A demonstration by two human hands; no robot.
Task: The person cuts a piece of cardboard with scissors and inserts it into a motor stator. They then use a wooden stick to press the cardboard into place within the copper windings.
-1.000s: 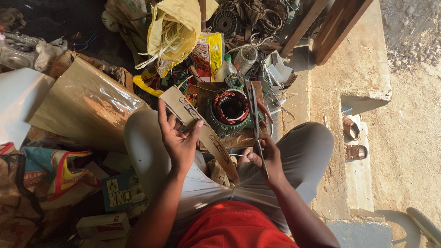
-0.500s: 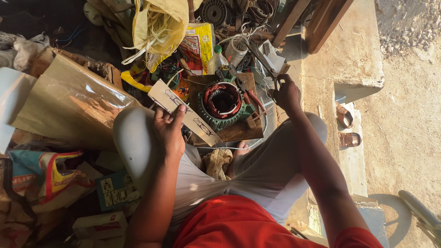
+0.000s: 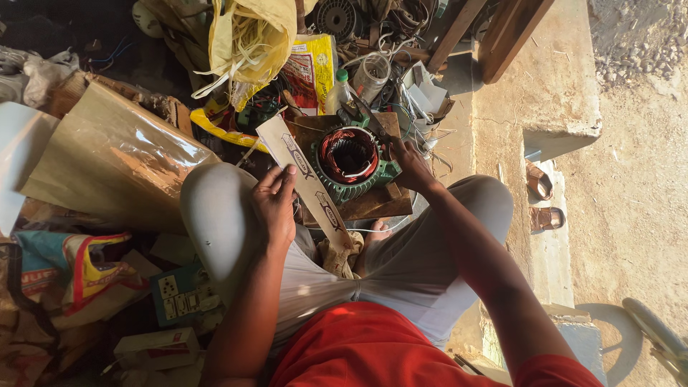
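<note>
Fingers of the left hand (image 3: 274, 204), left of centre in the frame, are closed on a long pale strip of insulating paper (image 3: 307, 179) that slants from the upper middle down toward the lap. The right hand (image 3: 411, 163), just right of centre, rests against the rim of the green motor stator (image 3: 351, 163) with copper windings; whether its fingers grip anything I cannot tell. The stator sits on a wooden board (image 3: 373, 204) at centre, below a yellow sack (image 3: 251, 36) at the top.
</note>
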